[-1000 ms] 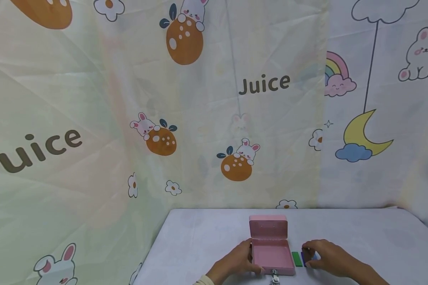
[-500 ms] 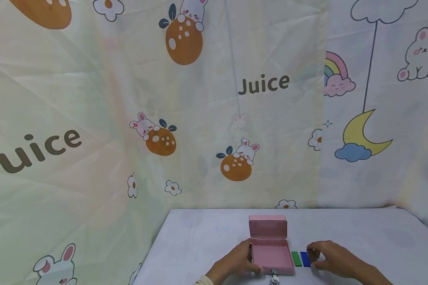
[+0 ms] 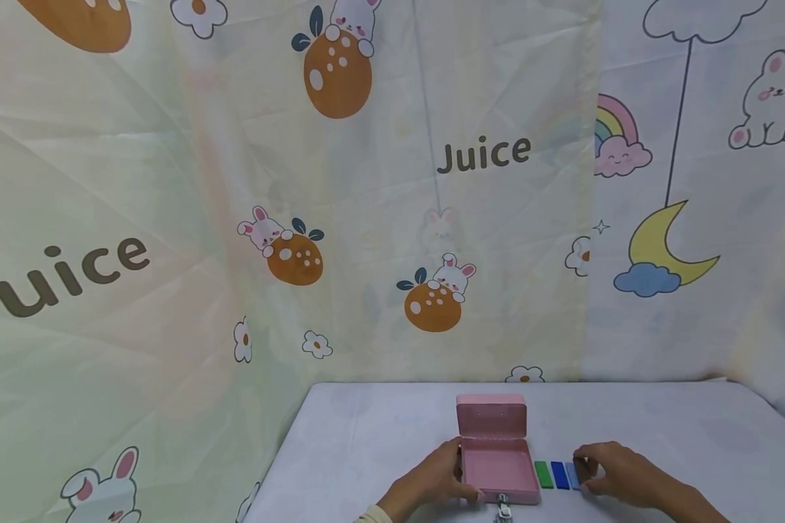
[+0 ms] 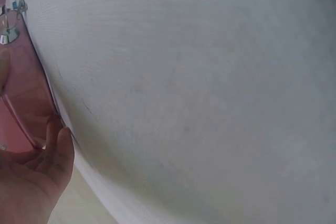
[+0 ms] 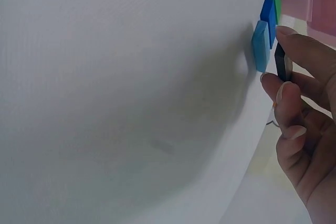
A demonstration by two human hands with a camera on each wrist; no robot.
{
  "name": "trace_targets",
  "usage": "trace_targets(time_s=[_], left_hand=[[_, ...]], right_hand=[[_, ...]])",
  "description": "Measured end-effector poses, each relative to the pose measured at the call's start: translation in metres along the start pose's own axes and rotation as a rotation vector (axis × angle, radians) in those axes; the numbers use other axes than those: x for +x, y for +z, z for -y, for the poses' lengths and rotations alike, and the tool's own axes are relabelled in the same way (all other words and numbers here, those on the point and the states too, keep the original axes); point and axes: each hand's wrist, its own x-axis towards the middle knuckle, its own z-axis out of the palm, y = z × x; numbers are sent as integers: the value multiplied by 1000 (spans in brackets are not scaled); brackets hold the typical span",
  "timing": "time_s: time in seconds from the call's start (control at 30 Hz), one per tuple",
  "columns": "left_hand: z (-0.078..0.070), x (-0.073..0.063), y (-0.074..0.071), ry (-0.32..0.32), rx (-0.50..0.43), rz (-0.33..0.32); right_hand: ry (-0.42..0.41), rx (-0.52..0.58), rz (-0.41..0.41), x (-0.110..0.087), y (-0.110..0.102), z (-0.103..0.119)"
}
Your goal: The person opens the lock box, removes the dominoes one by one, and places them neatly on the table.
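Note:
A pink metal box stands with its lid raised and a silver latch at its front. My left hand grips the box's left side, thumb at the front corner; the left wrist view shows its fingers against the box wall. To the right of the box lie a green tile, a dark blue tile and a light blue tile in a row. My right hand pinches a dark tile between thumb and fingers, close beside the light blue one.
The table has a white cover. Behind it and to the left hangs a printed curtain with rabbits, oranges and lettering.
My right hand has shifted a little to the right with the dark tile, bringing the dark blue and then the light blue tile into sight. My left hand and the box have stayed put.

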Motion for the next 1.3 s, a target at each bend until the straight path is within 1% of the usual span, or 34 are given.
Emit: trace_targets(time_s=[0.2, 0.47, 0.63, 0.93, 1.17, 1.3], left_hand=[[0, 1, 1, -2, -4, -2], [-1, 1, 0, -12, -16, 1], [0, 1, 0, -10, -11, 0], [-1, 0, 0, -34, 12, -3], [-2, 0, 0, -9, 7, -2], [-3, 0, 0, -13, 6, -1]], right_hand=[[36, -1, 17, 3, 1, -7], [25, -22, 19, 4, 0, -16], [40, -6, 23, 4, 0, -17], [47, -6, 33, 4, -1, -16], [50, -13, 31, 5, -1, -17], [55, -22, 28, 5, -1, -16]])
